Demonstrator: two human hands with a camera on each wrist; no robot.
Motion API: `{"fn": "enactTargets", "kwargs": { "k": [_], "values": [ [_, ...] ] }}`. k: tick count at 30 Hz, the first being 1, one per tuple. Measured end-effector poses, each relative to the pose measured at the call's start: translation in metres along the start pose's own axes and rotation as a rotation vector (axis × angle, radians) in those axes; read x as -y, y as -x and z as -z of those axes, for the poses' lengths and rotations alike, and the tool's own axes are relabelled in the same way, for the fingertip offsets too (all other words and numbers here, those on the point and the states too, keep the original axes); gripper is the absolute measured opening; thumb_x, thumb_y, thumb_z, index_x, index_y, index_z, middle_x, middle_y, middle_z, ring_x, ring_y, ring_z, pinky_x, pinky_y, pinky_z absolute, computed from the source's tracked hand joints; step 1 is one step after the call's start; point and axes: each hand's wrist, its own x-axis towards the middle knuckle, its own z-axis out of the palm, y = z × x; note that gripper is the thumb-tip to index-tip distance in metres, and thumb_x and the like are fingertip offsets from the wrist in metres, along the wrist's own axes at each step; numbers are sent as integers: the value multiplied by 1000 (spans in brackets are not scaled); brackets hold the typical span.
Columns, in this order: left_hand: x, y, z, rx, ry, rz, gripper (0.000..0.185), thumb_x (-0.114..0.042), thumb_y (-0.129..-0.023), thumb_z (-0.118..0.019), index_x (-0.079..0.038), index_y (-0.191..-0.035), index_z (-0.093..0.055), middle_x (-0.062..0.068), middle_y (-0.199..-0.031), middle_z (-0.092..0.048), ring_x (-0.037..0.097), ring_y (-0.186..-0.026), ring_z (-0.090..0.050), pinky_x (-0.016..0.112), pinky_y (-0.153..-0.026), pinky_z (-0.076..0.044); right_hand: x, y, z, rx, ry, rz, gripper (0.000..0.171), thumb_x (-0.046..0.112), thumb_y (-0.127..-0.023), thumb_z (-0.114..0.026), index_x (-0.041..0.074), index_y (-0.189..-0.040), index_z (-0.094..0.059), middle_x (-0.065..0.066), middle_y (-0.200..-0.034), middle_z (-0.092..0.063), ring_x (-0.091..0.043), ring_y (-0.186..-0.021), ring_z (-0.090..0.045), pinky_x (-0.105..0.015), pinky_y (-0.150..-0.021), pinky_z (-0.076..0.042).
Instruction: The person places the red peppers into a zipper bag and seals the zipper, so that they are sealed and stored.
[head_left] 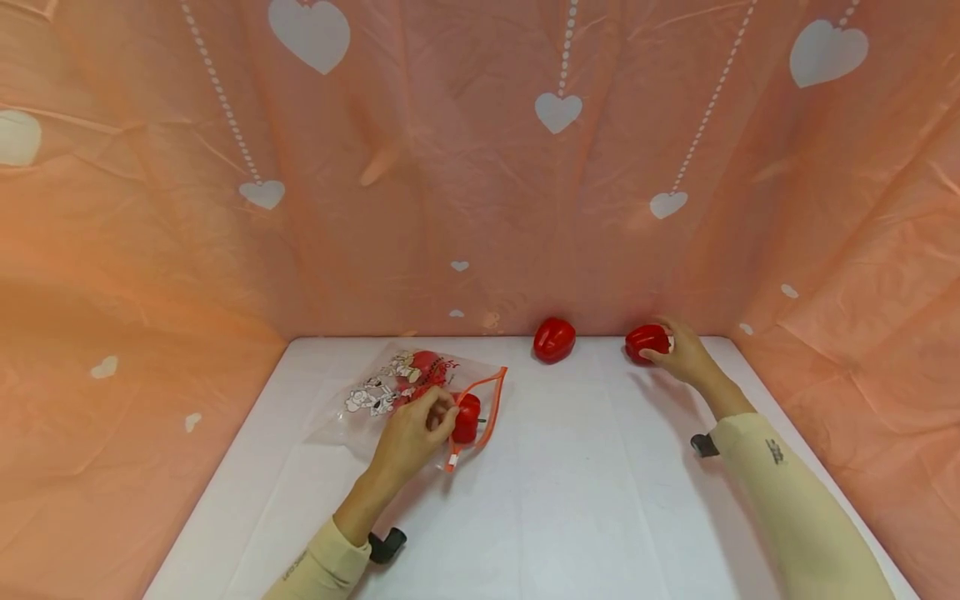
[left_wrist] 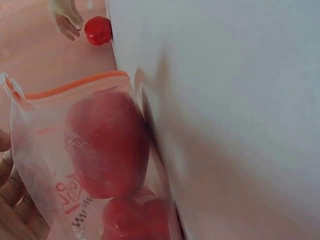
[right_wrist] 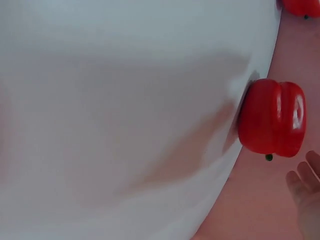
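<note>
My left hand (head_left: 411, 432) pinches the upper edge of a clear printed zip bag (head_left: 372, 397) with an orange rim, which lies on the table with its mouth facing right. Just inside the mouth is a red bell pepper (head_left: 467, 419), and more red shows deeper in the bag. The left wrist view shows two peppers through the plastic, the nearer one (left_wrist: 107, 145) large. At the far right, my right hand (head_left: 686, 358) reaches around another red bell pepper (head_left: 643, 343). In the right wrist view its spread fingers (right_wrist: 300, 185) are apart from that pepper, beside the green stem.
A further red bell pepper (head_left: 554, 340) lies at the table's back edge, between the bag and the right hand. The white table (head_left: 570, 500) is bounded by an orange curtain (head_left: 480, 217) with pale hearts at the back and sides.
</note>
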Motion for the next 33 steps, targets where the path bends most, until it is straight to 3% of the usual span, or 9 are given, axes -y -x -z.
{"fn": "enactTargets", "kwargs": {
  "k": [8, 15, 25, 33],
  "values": [
    [2, 1, -2, -16, -5, -26, 12, -17, -91, -74, -18, -97, -64, -10, -78, -64, 6, -65, -53, 21, -58, -48, -6, -2, 2, 69, -35, -103, 91, 27, -88, -77, 1, -155, -20, -31, -151, -30, -54, -137, -27, -66, -104, -37],
    [2, 2, -2, -6, -5, -13, 12, -17, -91, -74, -18, -97, -64, -10, -78, -64, 6, -65, -54, 21, -59, -48, -11, -4, -1, 131, -35, -138, 102, 32, -90, -75, -2, -157, -6, -35, -156, -20, -57, -139, -21, -68, -108, -29],
    [2, 2, -2, -6, -6, -14, 11, -17, -91, -73, -19, -97, -65, -11, -78, -63, 6, -66, -53, 22, -59, -47, -14, -4, -5, 156, -20, -143, 102, 34, -91, -73, -4, -157, -4, -34, -156, -19, -55, -139, -22, -67, -110, -28],
    [2, 2, -1, -18, -9, -37, 12, -17, -90, -74, -19, -97, -64, -11, -78, -64, 5, -66, -54, 21, -59, -48, -16, -4, -7, 115, -52, -118, 90, 27, -93, -72, -7, -154, -14, -35, -147, -33, -53, -132, -34, -64, -107, -35]
  ]
}}
